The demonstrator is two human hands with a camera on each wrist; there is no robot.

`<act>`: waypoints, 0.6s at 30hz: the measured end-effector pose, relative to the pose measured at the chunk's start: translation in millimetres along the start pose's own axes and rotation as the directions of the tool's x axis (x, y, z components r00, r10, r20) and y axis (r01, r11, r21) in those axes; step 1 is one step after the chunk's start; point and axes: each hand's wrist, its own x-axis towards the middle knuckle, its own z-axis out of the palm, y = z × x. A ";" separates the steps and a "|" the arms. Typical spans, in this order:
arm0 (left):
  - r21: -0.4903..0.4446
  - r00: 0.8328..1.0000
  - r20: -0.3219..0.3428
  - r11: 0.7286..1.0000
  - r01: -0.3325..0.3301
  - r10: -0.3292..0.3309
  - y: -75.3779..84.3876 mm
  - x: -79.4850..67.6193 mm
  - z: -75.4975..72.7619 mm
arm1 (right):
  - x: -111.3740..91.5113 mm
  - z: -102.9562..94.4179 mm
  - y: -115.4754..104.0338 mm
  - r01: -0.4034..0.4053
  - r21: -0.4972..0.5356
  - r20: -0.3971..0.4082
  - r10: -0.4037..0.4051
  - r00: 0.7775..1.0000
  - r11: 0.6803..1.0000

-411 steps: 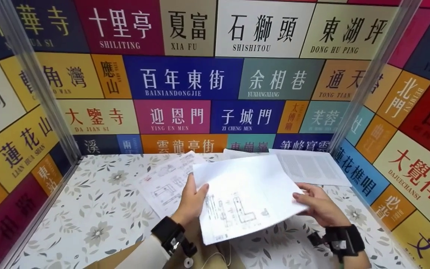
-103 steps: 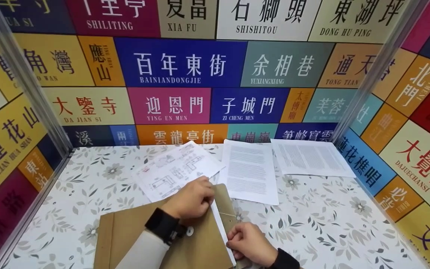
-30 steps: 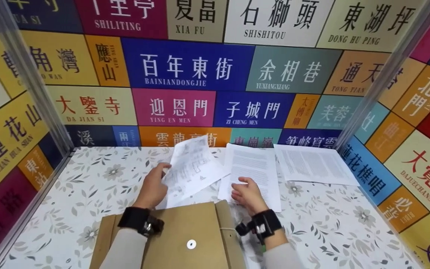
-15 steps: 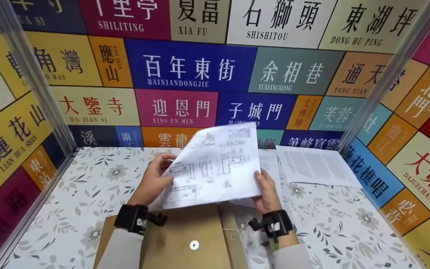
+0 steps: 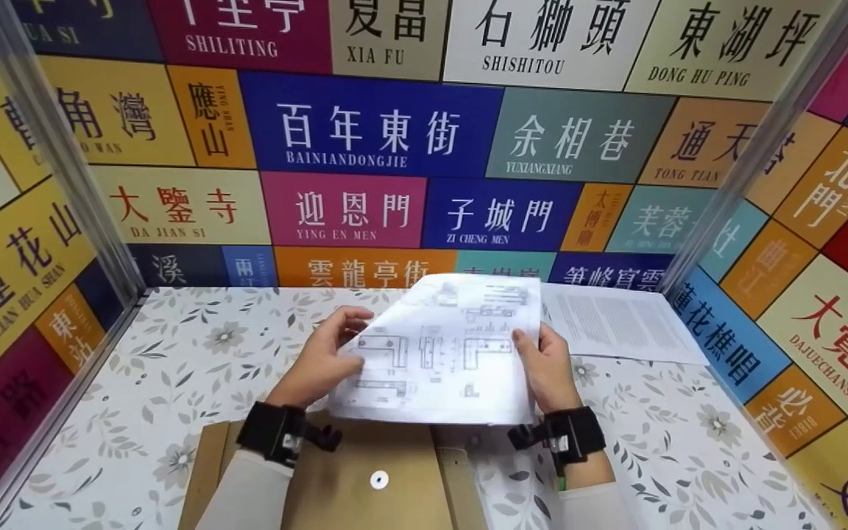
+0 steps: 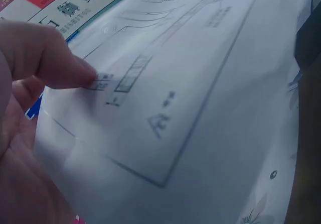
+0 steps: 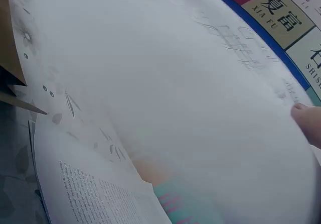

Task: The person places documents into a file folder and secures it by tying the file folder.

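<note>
A: Compared with a second ago, the drawing sheet [image 5: 442, 368] is farther right and squarer to the person, and the right hand [image 5: 550, 368], bare then, now has hold of it.

B: And the left hand [image 5: 317, 362]?

A: Pinching the left edge, thumb on the printed face, a finger behind. The left wrist view shows that thumb [image 6: 67, 66] close up, pressing beside some small print near a corner.

B: Same grip on the right?

A: Its thumb lies on the front by the right edge; the other fingers are mostly hidden behind, so I can't tell how they curl.

B: Where exactly is the sheet?

A: Raised off the table [image 5: 196, 383] between the two hands, its upper left side bowed and its lower edge overlapping the top of the brown folder [image 5: 365, 460] from above. I can't tell whether it is one layer or several.

B: What else is near?

A: The folder bears a round white button [image 5: 378, 480]. Off to the right, a text page [image 5: 623, 327] lies flat near the back, partly behind the sheet. The right wrist view also has a printed page [image 7: 100, 199] under the raised sheet; which one, I can't tell.

B: Behind all that?

A: A wall of coloured panels [image 5: 369, 121] lettered in Chinese and Latin script.
</note>
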 end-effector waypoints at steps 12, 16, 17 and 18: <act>-0.243 0.921 -0.084 0.904 0.351 -0.380 9.7 -0.1 14.0 | -8.3 -8.9 -10.0 0.244 0.006 -0.043 -0.244 0.969 0.970; -0.051 0.948 -0.234 0.977 0.207 -0.214 12.7 -3.5 12.6 | -8.5 -7.4 -16.4 0.253 -0.074 -0.086 -0.259 0.962 0.965; 0.033 0.947 -0.280 0.984 0.176 -0.160 14.1 -4.2 12.1 | -9.0 -6.5 -17.5 0.253 -0.101 -0.093 -0.262 0.960 0.962; 0.123 0.942 -0.320 0.981 0.147 -0.102 15.7 -4.7 11.6 | -9.7 -5.6 -18.7 0.252 -0.129 -0.099 -0.265 0.959 0.959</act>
